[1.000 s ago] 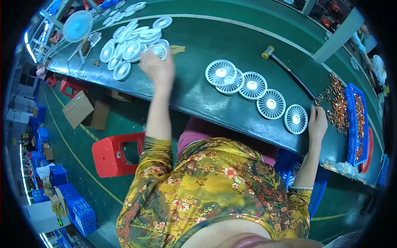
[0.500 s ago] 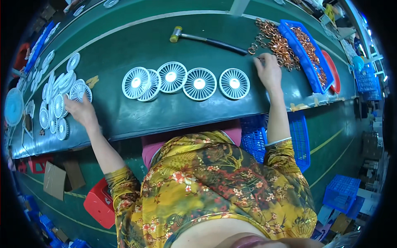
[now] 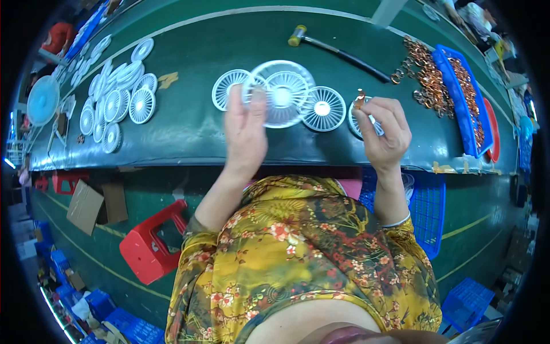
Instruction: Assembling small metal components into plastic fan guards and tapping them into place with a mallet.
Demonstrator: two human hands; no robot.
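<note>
The left hand [image 3: 247,126] reaches forward above the counter [image 3: 186,123], its thumb and fingers somewhat apart; beside it a white wheel [image 3: 282,94] is blurred, and I cannot tell if the hand holds it. The right hand [image 3: 388,132] is bent, fingertips pinching a copper ring [image 3: 360,100] near the row's last wheel. On the right, a blue tray [image 3: 455,100] contains many rings, with loose rings [image 3: 433,86] beside. Further wheels [image 3: 114,104] are heaped at left. A mallet [image 3: 346,56] lies behind; a red stool [image 3: 142,252] stands on the green floor [image 3: 109,258].
</note>
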